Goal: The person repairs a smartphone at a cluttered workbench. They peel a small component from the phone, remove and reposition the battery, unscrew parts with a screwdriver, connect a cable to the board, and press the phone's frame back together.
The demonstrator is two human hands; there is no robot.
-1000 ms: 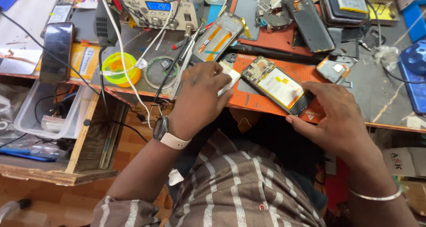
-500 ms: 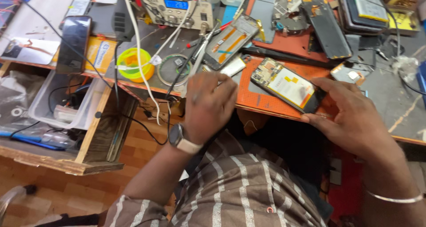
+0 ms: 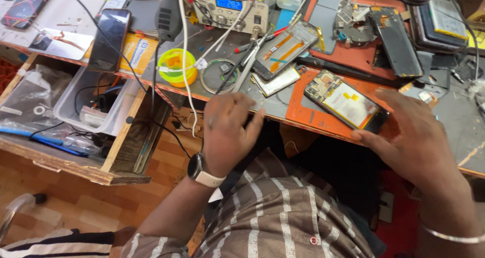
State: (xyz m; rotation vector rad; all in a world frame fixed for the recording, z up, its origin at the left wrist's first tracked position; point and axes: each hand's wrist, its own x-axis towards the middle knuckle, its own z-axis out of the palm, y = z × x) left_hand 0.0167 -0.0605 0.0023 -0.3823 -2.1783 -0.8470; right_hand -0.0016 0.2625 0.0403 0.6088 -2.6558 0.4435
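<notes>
Here the right hand [image 3: 414,137] is hovering low over the bench [image 3: 454,117] with its grip wide, fingers spread and holding nothing; its forefinger tip is touching the near corner of the opened phone [image 3: 346,102], which is lying back-up and slantwise on the orange perforated mat [image 3: 302,106], just ahead of and inward from that grip; the phone's battery and circuit board are showing. The left hand [image 3: 230,132], wearing a wristwatch [image 3: 202,173], is resting at the bench's near edge with fingers curled downward; whether its grip is closing on anything I cannot tell, since the palm is hidden. Just beyond that grip a thin pale flat part [image 3: 277,81] is lying, and further off a second stripped phone frame [image 3: 285,48]; to the outer side of it a yellow-green reel [image 3: 177,67] is sitting, with an open drawer [image 3: 126,147] below.

Judging by the posture, the hands are settling round the phone rather than working on it; handling it from here is calling for a light hold by the edges, keeping fingertips off the exposed board, and for the left hand coming across to steady the far end.
</notes>
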